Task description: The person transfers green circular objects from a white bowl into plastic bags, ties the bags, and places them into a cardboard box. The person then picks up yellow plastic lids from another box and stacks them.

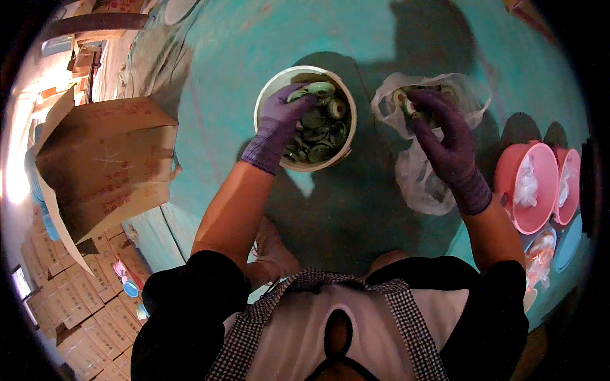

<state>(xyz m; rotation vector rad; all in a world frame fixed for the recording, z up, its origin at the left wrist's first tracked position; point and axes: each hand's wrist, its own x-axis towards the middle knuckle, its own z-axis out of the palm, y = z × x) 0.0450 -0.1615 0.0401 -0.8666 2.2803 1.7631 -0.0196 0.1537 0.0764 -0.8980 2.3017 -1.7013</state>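
A white bucket (349,150) stands in front of me, holding many glossy dark-green round pieces (319,136) that look like shallow discs or caps. My left hand (287,106), in a purple knit glove, reaches over its rim with fingers closed on light-green round pieces (321,89). To the right, a clear plastic bag (393,87) lies open with pale-rimmed round pieces (399,98) inside. My right hand (443,130), gloved the same way, is at the bag's mouth, thumb and fingers curled around a pale green round piece (408,106). Its fingertips are partly in shadow.
Another crumpled clear bag (422,184) lies below the first. Pink tubs (534,219) with plastic bags inside stand at the right, beside a blue lid (569,244). An open cardboard box (114,165) is at the left, with stacked cartons (82,305) beyond. My feet are below the bucket.
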